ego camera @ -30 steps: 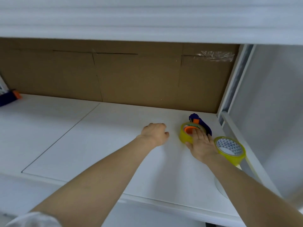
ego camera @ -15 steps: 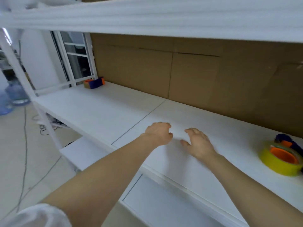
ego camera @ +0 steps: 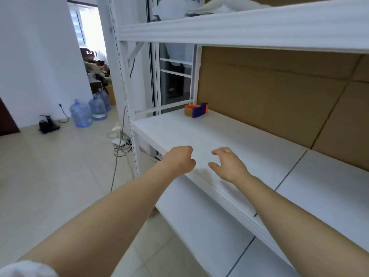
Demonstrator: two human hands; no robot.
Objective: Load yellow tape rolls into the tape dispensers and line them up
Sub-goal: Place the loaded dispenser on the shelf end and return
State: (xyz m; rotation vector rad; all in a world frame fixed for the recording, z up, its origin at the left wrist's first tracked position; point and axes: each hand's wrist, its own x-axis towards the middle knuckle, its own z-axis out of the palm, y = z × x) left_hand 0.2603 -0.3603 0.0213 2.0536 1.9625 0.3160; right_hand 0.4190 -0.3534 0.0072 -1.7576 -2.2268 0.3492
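Left hand (ego camera: 179,159) curled and empty, right hand (ego camera: 229,164) slack-open and empty, both over the shelf (ego camera: 249,140); one loaded-looking dispenser (ego camera: 197,110) alone at 12 o'clock, so lining-up likely remains.

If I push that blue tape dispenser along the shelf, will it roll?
The tape dispenser seems to rest with its roll's orange core facing up, so it probably slides, not rolls. The white shelf looks smooth: likely little drag.
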